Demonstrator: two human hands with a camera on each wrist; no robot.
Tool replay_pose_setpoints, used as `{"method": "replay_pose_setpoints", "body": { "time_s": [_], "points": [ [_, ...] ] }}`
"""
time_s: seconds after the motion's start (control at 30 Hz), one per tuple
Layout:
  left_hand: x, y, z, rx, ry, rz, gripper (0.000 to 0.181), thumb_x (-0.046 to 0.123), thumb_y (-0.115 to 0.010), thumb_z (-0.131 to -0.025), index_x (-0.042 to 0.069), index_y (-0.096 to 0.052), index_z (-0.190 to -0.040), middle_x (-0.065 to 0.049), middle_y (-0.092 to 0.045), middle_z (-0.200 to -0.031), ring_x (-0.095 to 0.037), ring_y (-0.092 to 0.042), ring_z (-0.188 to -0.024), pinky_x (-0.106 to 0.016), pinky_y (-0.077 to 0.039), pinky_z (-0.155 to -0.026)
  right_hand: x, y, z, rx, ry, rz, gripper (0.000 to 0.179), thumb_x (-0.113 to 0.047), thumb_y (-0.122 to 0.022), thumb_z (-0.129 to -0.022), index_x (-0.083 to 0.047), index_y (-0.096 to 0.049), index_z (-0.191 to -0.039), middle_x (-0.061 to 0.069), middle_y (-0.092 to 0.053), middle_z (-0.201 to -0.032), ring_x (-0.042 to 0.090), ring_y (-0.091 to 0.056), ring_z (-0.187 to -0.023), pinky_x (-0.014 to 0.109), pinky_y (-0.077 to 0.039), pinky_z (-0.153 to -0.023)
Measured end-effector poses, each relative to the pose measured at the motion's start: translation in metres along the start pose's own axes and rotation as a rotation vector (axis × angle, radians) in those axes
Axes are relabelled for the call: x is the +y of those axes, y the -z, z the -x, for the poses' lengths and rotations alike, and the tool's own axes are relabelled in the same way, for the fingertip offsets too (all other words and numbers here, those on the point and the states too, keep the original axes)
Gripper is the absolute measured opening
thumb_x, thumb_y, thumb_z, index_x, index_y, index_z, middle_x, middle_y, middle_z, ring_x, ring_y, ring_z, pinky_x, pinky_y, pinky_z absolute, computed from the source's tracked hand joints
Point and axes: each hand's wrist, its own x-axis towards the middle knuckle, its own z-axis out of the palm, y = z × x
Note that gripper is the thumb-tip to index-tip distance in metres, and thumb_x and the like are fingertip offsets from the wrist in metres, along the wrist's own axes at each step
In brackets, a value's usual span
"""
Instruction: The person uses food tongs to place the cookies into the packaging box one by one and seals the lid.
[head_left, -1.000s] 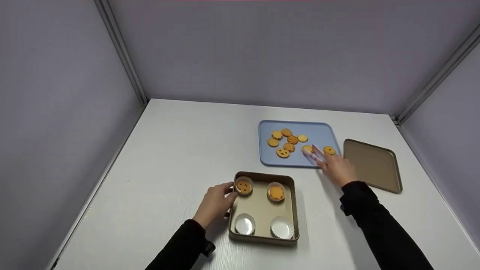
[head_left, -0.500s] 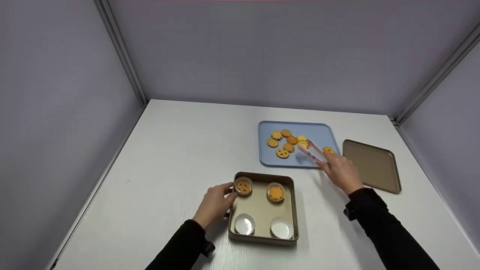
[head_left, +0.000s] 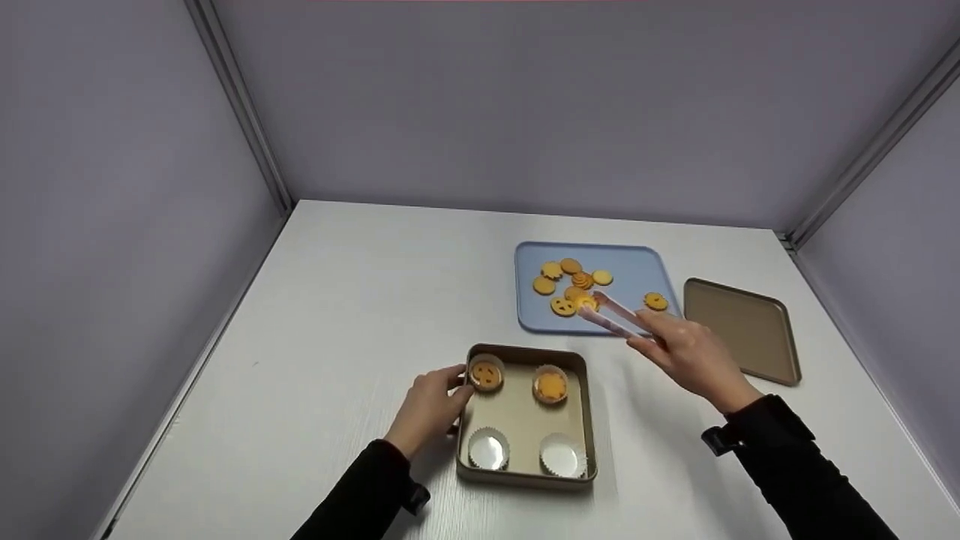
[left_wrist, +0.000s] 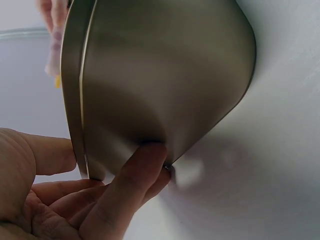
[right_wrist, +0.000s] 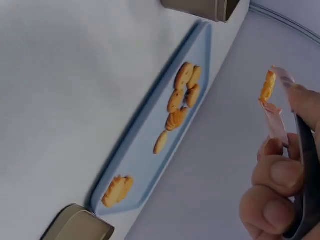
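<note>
Head view takes in the white tabletop (head_left: 360, 300), where the blue tray (head_left: 637, 262) lies at the far right, the metal box (head_left: 517, 420) stands nearer and to its left, and a shallow brown pan (head_left: 742, 330) sits just right of the tray. The left hand (head_left: 429, 405) grips the box's left wall by its far corner, as it did a second ago. The right hand (head_left: 686, 352) is closed around the tongs (head_left: 604, 322), and here is the change: the tips were down at the tray a second ago, but now they are raised, nearer and farther left. Between the tips is a cookie (right_wrist: 268, 86), seen edge-on and clear of the tray in the right wrist view. Loose cookies (head_left: 544, 285) remain on the tray, apart from the lifted one. In the box, the two far paper cups (head_left: 564, 456) each have a cookie, while the two near ones show bare bottoms. My reading is that picking up is finished and carrying has begun, with the cookie not yet in a cup.
</note>
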Motion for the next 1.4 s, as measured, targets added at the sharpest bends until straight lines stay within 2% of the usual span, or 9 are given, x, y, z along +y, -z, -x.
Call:
{"method": "replay_pose_setpoints", "body": {
  "time_s": [0.07, 0.17, 0.37, 0.67, 0.8, 0.93, 1.07, 1.27, 1.4],
  "points": [
    [0.000, 0.000, 0.000, 0.001, -0.001, -0.009, 0.041, 0.012, -0.063, -0.099, 0.000, -0.062, -0.138, -0.021, -0.072, -0.120, -0.035, -0.069, -0.112, -0.047, -0.056, -0.095, -0.003, 0.007, 0.000, -0.020, 0.045, -0.019, 0.041, -0.012, -0.080, -0.088, 0.000, -0.070, -0.126, -0.003, -0.058, -0.075, 0.006, -0.044, -0.061, 0.026, -0.037, -0.054],
    [0.001, -0.001, -0.001, 0.005, 0.002, -0.012, 0.041, 0.013, -0.063, -0.100, 0.000, -0.062, -0.138, -0.021, -0.072, -0.120, -0.035, -0.069, -0.113, -0.049, -0.055, -0.097, -0.008, 0.017, 0.000, -0.078, 0.104, -0.051, 0.042, -0.012, -0.081, -0.087, -0.002, -0.070, -0.126, -0.011, -0.050, -0.073, 0.001, -0.038, -0.062, 0.021, -0.034, -0.055],
    [0.002, -0.001, -0.002, 0.010, -0.006, -0.008, 0.039, 0.012, -0.063, -0.099, 0.000, -0.063, -0.137, -0.021, -0.072, -0.120, -0.035, -0.069, -0.111, -0.048, -0.056, -0.096, -0.020, 0.030, 0.001, -0.193, 0.197, -0.055, 0.042, -0.019, -0.079, -0.090, -0.005, -0.070, -0.128, -0.014, -0.050, -0.075, -0.002, -0.039, -0.064, 0.020, -0.035, -0.056],
    [0.002, -0.001, -0.002, 0.012, -0.012, -0.018, 0.039, 0.013, -0.064, -0.099, 0.001, -0.065, -0.136, -0.020, -0.073, -0.119, -0.035, -0.069, -0.113, -0.049, -0.055, -0.097, -0.043, 0.042, 0.004, -0.361, 0.306, -0.081, 0.027, -0.028, -0.074, -0.094, -0.015, -0.070, -0.117, -0.013, -0.059, -0.080, -0.004, -0.045, -0.065, 0.019, -0.039, -0.053],
    [0.002, -0.001, -0.002, 0.016, -0.013, -0.014, 0.039, 0.013, -0.064, -0.098, 0.001, -0.064, -0.135, -0.021, -0.073, -0.119, -0.035, -0.069, -0.113, -0.049, -0.056, -0.096, -0.054, 0.046, 0.005, -0.467, 0.320, -0.096, 0.016, -0.033, -0.071, -0.097, -0.022, -0.065, -0.107, -0.016, -0.050, -0.075, -0.005, -0.041, -0.062, 0.017, -0.036, -0.053],
    [0.002, -0.001, -0.002, 0.017, -0.010, -0.017, 0.040, 0.013, -0.064, -0.098, 0.000, -0.064, -0.136, -0.021, -0.073, -0.119, -0.034, -0.069, -0.112, -0.049, -0.055, -0.096, -0.065, 0.048, 0.005, -0.578, 0.297, -0.085, 0.015, -0.035, -0.070, -0.097, -0.023, -0.063, -0.103, -0.017, -0.045, -0.072, -0.004, -0.037, -0.059, 0.019, -0.034, -0.053],
    [0.002, -0.001, -0.002, 0.012, -0.002, -0.011, 0.040, 0.012, -0.063, -0.099, 0.001, -0.064, -0.137, -0.021, -0.072, -0.120, -0.032, -0.070, -0.110, -0.046, -0.057, -0.093, -0.074, 0.047, 0.006, -0.660, 0.265, -0.053, 0.015, -0.037, -0.071, -0.096, -0.024, -0.065, -0.102, -0.017, -0.049, -0.073, -0.002, -0.038, -0.058, 0.023, -0.035, -0.052],
    [0.002, -0.001, -0.002, 0.011, 0.010, -0.005, 0.040, 0.013, -0.063, -0.099, 0.001, -0.063, -0.138, -0.021, -0.072, -0.120, -0.034, -0.069, -0.112, -0.047, -0.057, -0.094, -0.083, 0.040, 0.006, -0.716, 0.285, 0.009, 0.021, -0.037, -0.073, -0.094, -0.021, -0.069, -0.106, -0.010, -0.066, -0.084, 0.002, -0.055, -0.066, 0.028, -0.046, -0.055],
    [0.003, -0.001, -0.002, 0.010, 0.004, -0.013, 0.040, 0.013, -0.063, -0.099, 0.000, -0.063, -0.137, -0.021, -0.073, -0.119, -0.035, -0.068, -0.113, -0.049, -0.055, -0.097, -0.088, 0.032, 0.007, -0.720, 0.290, 0.051, 0.023, -0.038, -0.076, -0.091, -0.020, -0.069, -0.102, -0.009, -0.067, -0.083, 0.005, -0.056, -0.063, 0.029, -0.045, -0.052]
  ]
}}
